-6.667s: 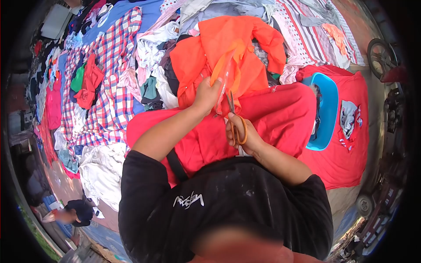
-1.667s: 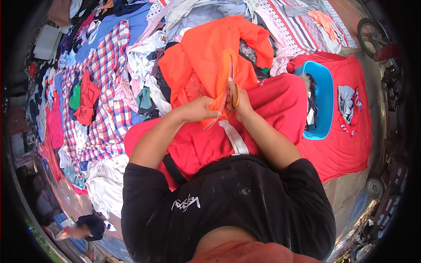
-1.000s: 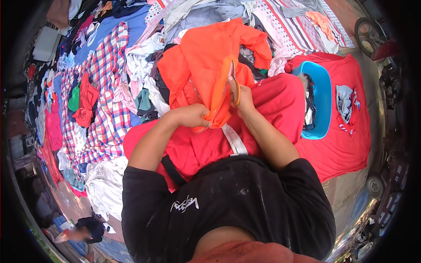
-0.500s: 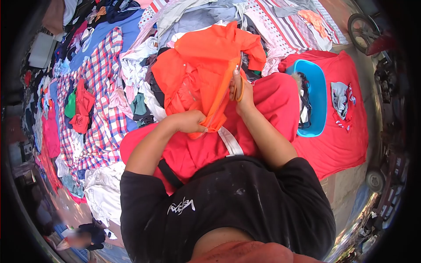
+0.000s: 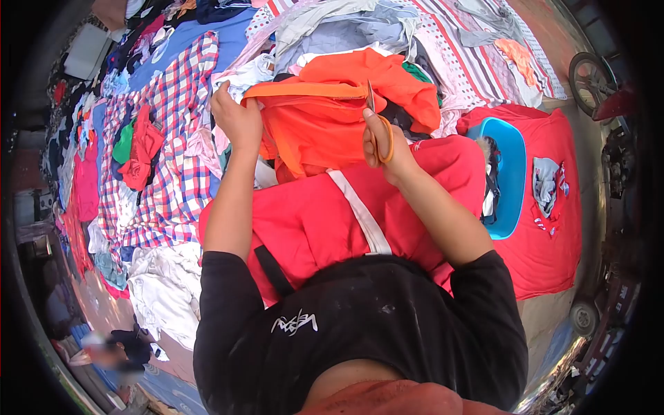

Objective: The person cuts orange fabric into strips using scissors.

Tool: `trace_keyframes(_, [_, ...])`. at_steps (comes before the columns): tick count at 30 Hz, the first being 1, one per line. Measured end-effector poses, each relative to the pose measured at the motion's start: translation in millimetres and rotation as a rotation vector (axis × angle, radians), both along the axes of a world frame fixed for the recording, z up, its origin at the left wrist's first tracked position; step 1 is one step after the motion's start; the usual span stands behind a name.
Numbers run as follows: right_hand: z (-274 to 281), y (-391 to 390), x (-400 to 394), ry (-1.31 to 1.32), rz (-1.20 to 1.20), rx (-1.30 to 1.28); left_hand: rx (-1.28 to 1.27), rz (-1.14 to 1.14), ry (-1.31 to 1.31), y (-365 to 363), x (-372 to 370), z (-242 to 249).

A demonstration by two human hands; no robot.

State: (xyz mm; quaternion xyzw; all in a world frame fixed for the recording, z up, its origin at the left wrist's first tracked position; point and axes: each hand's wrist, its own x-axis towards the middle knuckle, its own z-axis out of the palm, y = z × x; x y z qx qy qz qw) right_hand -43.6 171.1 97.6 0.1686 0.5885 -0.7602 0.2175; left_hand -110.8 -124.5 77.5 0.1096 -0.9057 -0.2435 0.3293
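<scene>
My right hand (image 5: 391, 153) is closed on scissors (image 5: 389, 135) with orange handles, their blades pointing up at the edge of an orange garment (image 5: 325, 131). At the left, my left hand (image 5: 236, 119) grips the end of the garment's long band, which stretches taut across to the scissor blades. Below the band, the rest of the orange cloth hangs in folds, and part of it is bunched toward the far right. Red cloth (image 5: 311, 221) covers my lap, with a white strap (image 5: 360, 211) lying across it.
To the right a blue basin (image 5: 510, 180) with dark and white items stands on a red cloth (image 5: 546, 270). Clothes in heaps surround me, with a checked cloth (image 5: 176, 104) at the left. A wheel (image 5: 592, 84) is at far right. Another person (image 5: 131, 349) is at lower left.
My left hand has moved up and left, drawing the garment's band from lengthwise to sideways. My right hand keeps the scissors, now lower against the band. The view has shifted slightly.
</scene>
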Motion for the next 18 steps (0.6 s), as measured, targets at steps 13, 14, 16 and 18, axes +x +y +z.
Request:
trace_keyframes(13, [-15.1,-33.1,-23.7,-0.038,0.231,-0.022,0.513,-0.578,-0.177,89.9,43.6,-46.1])
trace_keyframes(14, [-16.7,-31.2,-24.6,-0.036,0.242,-0.022,0.535,-0.594,-0.193,92.7,42.4,-59.6])
trace_keyframes(16, [-20.5,-28.8,-26.2,-0.036,0.263,-0.029,0.577,-0.624,-0.229,96.2,39.6,-87.1])
trace_keyframes(18, [-20.2,-29.0,-24.4,-0.052,0.267,-0.034,1.094,-0.657,-0.385,95.3,34.8,-91.1])
